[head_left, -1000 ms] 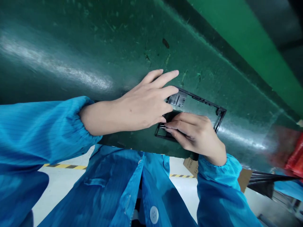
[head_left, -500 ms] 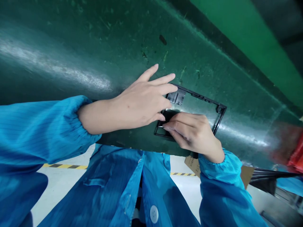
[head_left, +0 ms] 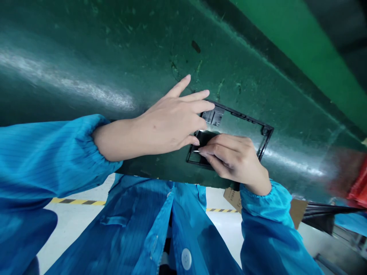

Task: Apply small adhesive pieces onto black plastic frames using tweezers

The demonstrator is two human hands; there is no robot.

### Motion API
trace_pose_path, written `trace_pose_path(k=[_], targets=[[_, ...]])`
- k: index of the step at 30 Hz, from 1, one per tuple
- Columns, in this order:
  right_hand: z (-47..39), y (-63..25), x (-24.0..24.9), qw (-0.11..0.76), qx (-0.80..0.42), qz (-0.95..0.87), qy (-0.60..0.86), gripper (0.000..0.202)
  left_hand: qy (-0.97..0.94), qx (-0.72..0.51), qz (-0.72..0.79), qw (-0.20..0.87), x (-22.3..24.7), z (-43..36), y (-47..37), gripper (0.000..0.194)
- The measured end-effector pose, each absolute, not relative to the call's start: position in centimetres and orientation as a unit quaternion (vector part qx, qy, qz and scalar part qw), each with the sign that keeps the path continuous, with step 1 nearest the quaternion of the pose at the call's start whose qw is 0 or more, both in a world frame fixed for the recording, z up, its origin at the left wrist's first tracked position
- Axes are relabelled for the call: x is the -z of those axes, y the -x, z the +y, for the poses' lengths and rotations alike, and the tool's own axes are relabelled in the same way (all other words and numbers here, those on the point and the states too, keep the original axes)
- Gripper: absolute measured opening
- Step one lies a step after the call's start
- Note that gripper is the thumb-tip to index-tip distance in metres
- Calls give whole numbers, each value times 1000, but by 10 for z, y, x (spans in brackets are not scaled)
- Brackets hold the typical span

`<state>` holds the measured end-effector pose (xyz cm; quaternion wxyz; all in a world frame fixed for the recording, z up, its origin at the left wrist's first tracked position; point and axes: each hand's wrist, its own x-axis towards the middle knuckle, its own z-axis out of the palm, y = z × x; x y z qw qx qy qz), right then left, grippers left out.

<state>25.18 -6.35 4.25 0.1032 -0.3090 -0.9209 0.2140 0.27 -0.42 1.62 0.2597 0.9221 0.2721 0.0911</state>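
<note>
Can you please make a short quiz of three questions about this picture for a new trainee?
1. True or false: the black frame lies on the green table.
2. Which hand presses a small piece at the frame's near corner? A) left hand B) right hand
3. What colour are the sleeves?

Key: 1 true. 2 B. 3 blue.

We see a frame (head_left: 239, 116) of black plastic, matt and moulded, on a green table (head_left: 114, 57) with a scuffed, slightly glossy coating. Our sleeves (head_left: 48, 152) are blue cloth, finely striped and faintly shiny. Brown cardboard (head_left: 231, 200) looks dull.
</note>
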Motion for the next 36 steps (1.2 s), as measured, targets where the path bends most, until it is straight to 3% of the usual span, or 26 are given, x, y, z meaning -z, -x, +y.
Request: trace_pose_path(k=[36], targets=[[-67,-249,-32,104,-226,-927,281,15,-920,-101,266,272,-9,-2,-2,23]])
